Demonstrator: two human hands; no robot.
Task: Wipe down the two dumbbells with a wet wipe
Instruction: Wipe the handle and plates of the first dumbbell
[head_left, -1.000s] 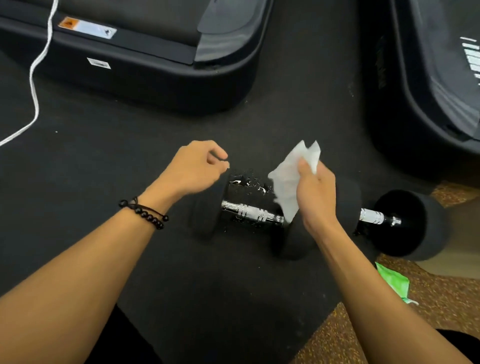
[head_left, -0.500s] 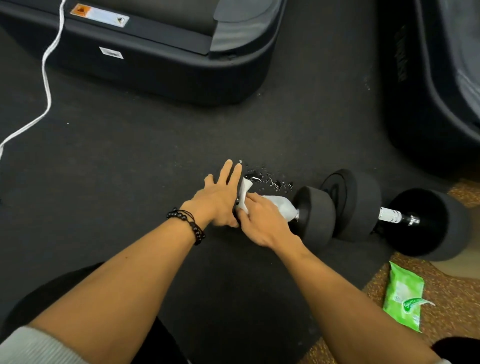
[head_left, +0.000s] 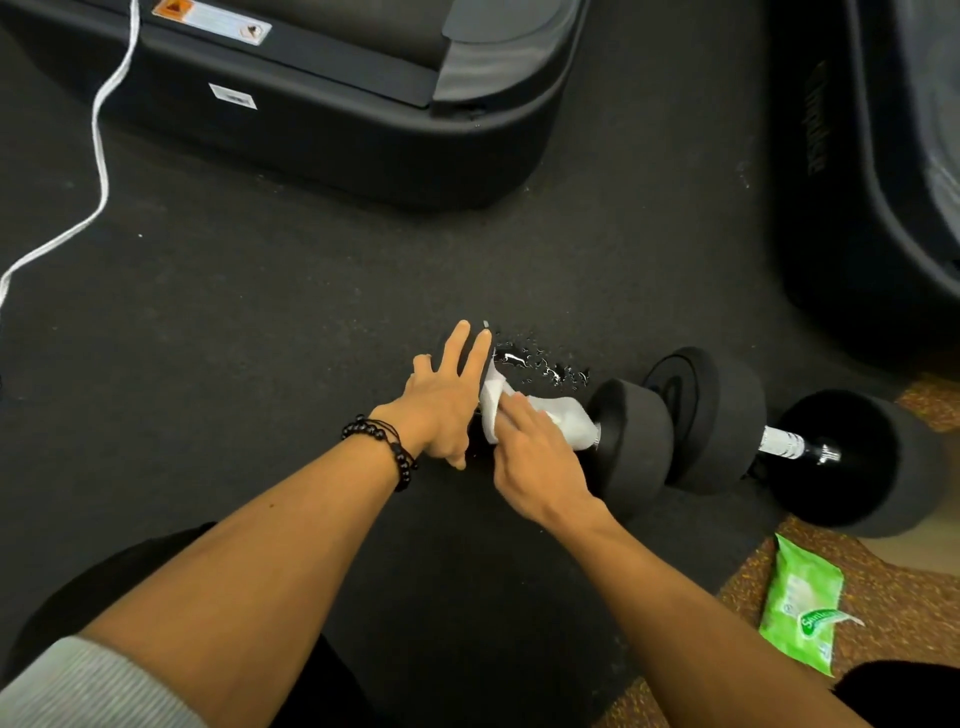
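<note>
Head view. Two dumbbells lie end to end on the dark rubber floor (head_left: 311, 312), their inner heads just beside one another. The near dumbbell (head_left: 631, 441) is under treatment; the far dumbbell (head_left: 779, 441) lies to its right, bare chrome handle exposed and no hand on it. The person's right hand (head_left: 535, 462) is closed around the wet wipe (head_left: 558, 421), which is wrapped over the near dumbbell's handle, so the grip is clamped on wipe and bar together. The left hand (head_left: 447, 410) is open, fingers spread and extended, set flat against the left head of the same dumbbell; that head is almost wholly hidden behind the two hands. The hands sit close together, nearly touching across the wipe. Water droplets (head_left: 540, 364) glisten on the floor just behind the handle. A green wipe packet (head_left: 800, 610) lies on the speckled mat (head_left: 883, 613) at lower right, well apart from the work. A treadmill base (head_left: 363, 130) and a white cable (head_left: 101, 156) occupy the background.

Step in hand, by judgement: wiping the handle of the first dumbbell, with the left hand steadying it against rolling. The next move probably calls for drawing the wipe along the bar and over the heads while the brace holds, then shifting both hands rightward to the second dumbbell.
</note>
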